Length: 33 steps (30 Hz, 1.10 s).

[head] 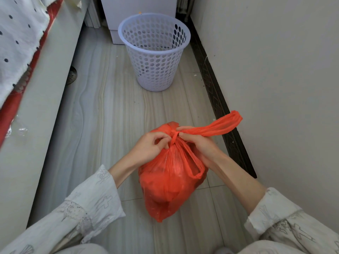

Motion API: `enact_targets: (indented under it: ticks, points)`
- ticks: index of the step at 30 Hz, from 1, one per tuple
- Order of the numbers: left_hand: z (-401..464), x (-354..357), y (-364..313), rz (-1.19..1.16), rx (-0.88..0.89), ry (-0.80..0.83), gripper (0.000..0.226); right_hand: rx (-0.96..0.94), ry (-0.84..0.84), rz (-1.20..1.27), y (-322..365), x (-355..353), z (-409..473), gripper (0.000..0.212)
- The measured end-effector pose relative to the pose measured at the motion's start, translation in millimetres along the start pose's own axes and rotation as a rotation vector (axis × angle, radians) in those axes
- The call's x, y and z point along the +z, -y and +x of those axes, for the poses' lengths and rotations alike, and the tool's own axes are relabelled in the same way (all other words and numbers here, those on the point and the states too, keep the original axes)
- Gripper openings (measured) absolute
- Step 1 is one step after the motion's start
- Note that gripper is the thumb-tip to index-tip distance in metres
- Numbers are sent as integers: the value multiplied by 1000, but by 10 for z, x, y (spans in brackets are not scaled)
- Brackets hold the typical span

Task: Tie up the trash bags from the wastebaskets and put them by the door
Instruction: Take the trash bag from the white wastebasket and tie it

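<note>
A full red plastic trash bag [165, 187] hangs above the tiled floor between my hands. My left hand [149, 147] pinches the bag's gathered neck at the knot. My right hand [200, 143] grips the other side of the neck, and one handle loop [222, 126] sticks out to the right past its fingers. A second handle loop [192, 165] droops down the front of the bag. Farther ahead stands a white perforated wastebasket [156, 52], upright and with no bag in it.
A white bed frame [36, 110] with spotted bedding runs along the left. A wall with a dark baseboard [220, 107] runs along the right. A white cabinet [128, 10] stands behind the wastebasket. A shoe [72, 75] peeks out under the bed.
</note>
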<state>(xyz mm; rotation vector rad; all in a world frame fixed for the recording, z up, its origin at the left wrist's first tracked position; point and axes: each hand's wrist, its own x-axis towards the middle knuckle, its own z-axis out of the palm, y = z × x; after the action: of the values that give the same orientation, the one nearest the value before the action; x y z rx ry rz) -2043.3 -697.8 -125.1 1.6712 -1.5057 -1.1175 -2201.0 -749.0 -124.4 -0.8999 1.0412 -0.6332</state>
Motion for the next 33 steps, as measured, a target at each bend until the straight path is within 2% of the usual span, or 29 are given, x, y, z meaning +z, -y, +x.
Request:
enact_targets:
  ticks: [2, 5, 8, 10, 12, 16, 21, 25, 28, 31, 33]
  points:
    - [-17, -2, 21, -27, -33, 3, 26, -10, 35, -31, -17, -7, -5, 17]
    - [17, 9, 58, -46, -78, -85, 7, -10, 81, -6, -29, -3, 1, 18]
    - [56, 6, 80, -7, -44, -196, 23, -31, 97, 2, -31, 2, 3, 23]
    - [64, -2, 73, 20, 17, -177, 33, -43, 99, -53, -35, 5, 2, 23]
    - [72, -7, 63, 50, 52, -140, 32, -63, 99, -102, -47, 2, 10, 23]
    - [95, -9, 52, 26, 53, -119, 24, -83, 83, -190, -35, 0, 4, 24]
    - [93, -22, 57, 24, 57, -25, 33, -99, 102, -230, -27, -15, -3, 22]
    - [79, -43, 70, 123, 70, -49, 13, -87, 115, -237, 12, -23, -21, 11]
    - [35, -54, 45, 379, 184, -43, 13, -123, -42, -309, 30, -44, -20, 8]
    - [-18, -43, -11, 660, 305, -48, 23, -102, -217, -344, 13, -63, 16, 16]
    - [-39, -48, -37, 722, 348, -33, 29, -65, -297, -376, 25, -94, 62, 21]
